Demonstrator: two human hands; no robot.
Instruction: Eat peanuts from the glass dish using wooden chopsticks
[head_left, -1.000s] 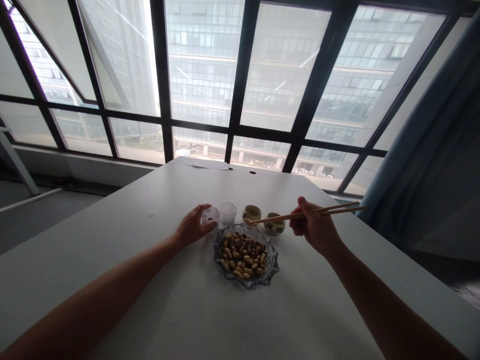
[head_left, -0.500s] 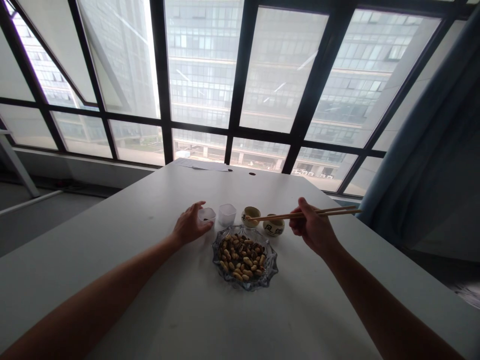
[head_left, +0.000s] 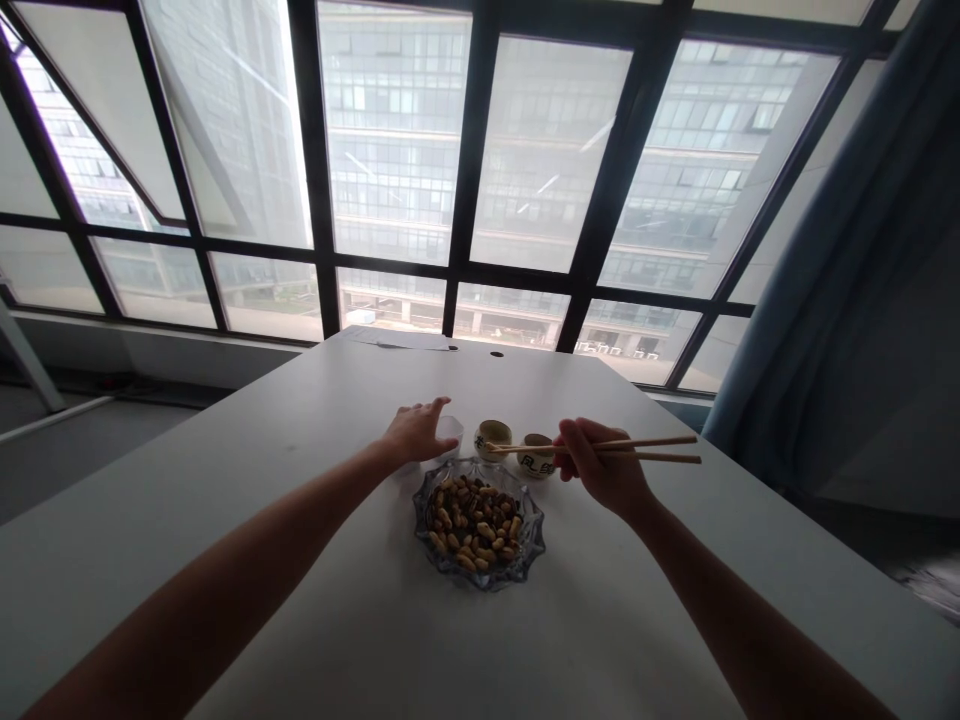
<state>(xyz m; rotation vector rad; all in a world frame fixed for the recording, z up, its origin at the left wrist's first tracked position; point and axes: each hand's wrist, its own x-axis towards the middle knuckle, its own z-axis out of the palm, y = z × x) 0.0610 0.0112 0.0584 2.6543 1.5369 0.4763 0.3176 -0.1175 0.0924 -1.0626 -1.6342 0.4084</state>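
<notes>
My right hand point(head_left: 606, 462) holds a pair of wooden chopsticks point(head_left: 660, 450), whose tips reach the left ceramic cup point(head_left: 484, 442). Behind the chopsticks stands the right ceramic cup point(head_left: 536, 462), with dark characters on its side. My left hand point(head_left: 421, 432) has thumb and fingers spread at a translucent plastic cup point(head_left: 450, 430); whether it touches the cup is unclear. The other plastic cup is mostly hidden beneath this hand. In front of the cups, a scalloped glass bowl point(head_left: 531, 545) contains peanuts point(head_left: 480, 530) and dark seeds.
The white table point(head_left: 360, 620) extends to large framed windows. Paper point(head_left: 397, 340) lies at its far left end, near two dark holes in the tabletop. A blue curtain point(head_left: 810, 260) hangs on the right.
My left hand has moved right, from the left plastic cup to the other one. My right hand has shifted slightly left and down with the chopsticks. The camera view has shifted a little.
</notes>
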